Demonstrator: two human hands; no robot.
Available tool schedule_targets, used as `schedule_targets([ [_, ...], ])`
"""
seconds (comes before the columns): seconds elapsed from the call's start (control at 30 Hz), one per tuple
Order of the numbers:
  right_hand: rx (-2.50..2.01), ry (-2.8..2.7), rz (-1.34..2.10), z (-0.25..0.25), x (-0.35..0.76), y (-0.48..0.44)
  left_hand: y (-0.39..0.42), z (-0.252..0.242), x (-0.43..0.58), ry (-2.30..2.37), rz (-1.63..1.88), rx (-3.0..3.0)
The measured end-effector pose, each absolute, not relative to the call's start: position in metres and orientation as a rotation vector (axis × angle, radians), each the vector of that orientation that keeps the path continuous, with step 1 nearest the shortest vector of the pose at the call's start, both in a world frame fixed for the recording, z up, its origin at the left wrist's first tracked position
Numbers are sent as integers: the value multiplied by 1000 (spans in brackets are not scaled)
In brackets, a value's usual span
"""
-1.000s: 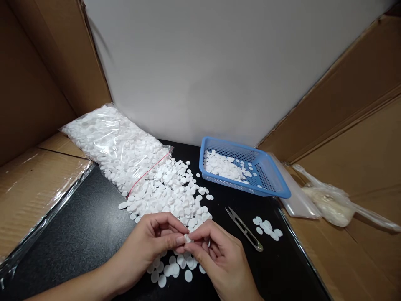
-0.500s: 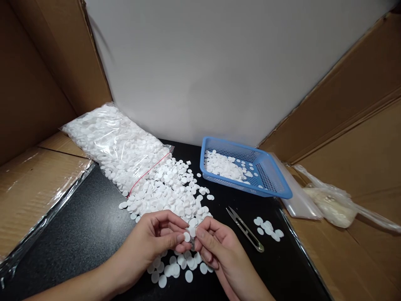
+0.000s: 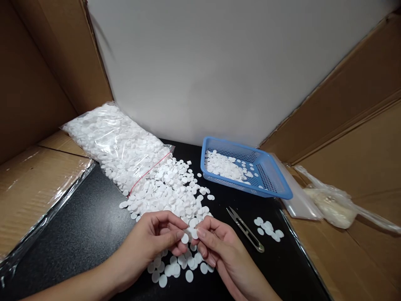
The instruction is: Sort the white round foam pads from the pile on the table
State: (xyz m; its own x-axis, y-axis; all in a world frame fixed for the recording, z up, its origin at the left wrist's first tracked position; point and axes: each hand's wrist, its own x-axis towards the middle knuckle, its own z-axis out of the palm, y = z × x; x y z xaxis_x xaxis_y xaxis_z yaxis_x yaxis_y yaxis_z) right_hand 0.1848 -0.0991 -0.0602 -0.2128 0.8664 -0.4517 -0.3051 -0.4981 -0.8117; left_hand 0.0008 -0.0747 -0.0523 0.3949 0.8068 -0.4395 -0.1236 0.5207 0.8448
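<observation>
At nine o'clock of the hands, a taped cardboard flap (image 3: 31, 184) with a glossy film edge bounds the matte black tabletop (image 3: 87, 225), which lies bare between that edge and the hands. At eleven o'clock a clear, crinkled plastic bag (image 3: 115, 146) with a red seal line bulges with flat white discs, and its mouth spills a loose pile (image 3: 169, 192) that runs down to the fingers.

The left hand (image 3: 150, 242) has its thumb and forefinger pinched shut on one thin round white disc (image 3: 184, 238), just above the near fringe of the pile at six o'clock. Just beside it, the right hand (image 3: 222, 251) closes its thumb and forefinger tips on a second disc (image 3: 194, 233), its other fingers curled under.

At three o'clock slim metal thread snips (image 3: 246, 230) lie flat, well clear of the hand, with a small cluster of discs (image 3: 267, 228) past them. At one o'clock a blue perforated plastic basket (image 3: 275, 194) holds more discs against its far wall. Beyond the table's right edge a limp clear bag of cream material (image 3: 332, 205) rests on sloping cardboard (image 3: 360, 167).
</observation>
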Motion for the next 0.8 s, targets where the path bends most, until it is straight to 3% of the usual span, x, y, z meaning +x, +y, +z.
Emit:
schedule_targets([
  [0.23, -1264, -900, 1744, -51, 190, -94, -76, -51, 2, 1015, 671, 891],
  [0.37, -1719, -1432, 1163, -40, 252, -78, -75, -48, -3, 1033, 676, 904],
  [0.47, -2122, -1530, 764, -43, 311, -69, -71, -47, -9, 1063, 678, 908],
  [0.57, -2331, -1516, 581, -50, 346, -66, -69, -47, -16, 1096, 630, 876],
  [0.7, -2271, -1479, 493, -48, 336, -67, -68, -46, -18, 1097, 607, 866],
  [0.8, -1895, -1523, 746, -47, 300, -68, -68, -44, -15, 1065, 665, 870],
])
